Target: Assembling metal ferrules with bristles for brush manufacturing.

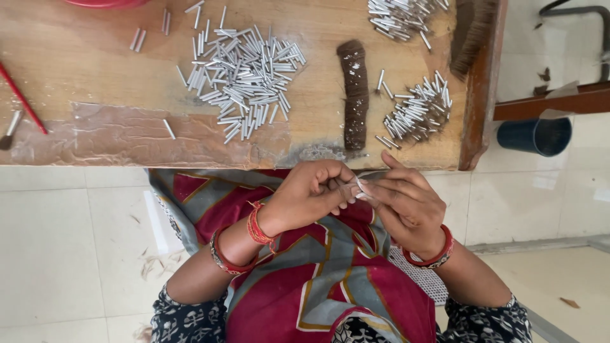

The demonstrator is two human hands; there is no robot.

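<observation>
I see the left hand and right hand meeting just below the worktop edge, fingers pinched together on a small silver tube. Tube piles lie beyond; bare floor lies open to the left.

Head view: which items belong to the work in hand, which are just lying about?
In use: left hand, right hand, small silvery metal tube pinched between them, brown bristle bundle, silver tube piles.
Lying about: red-handled brush, dark blue bucket, red bowl rim.
</observation>
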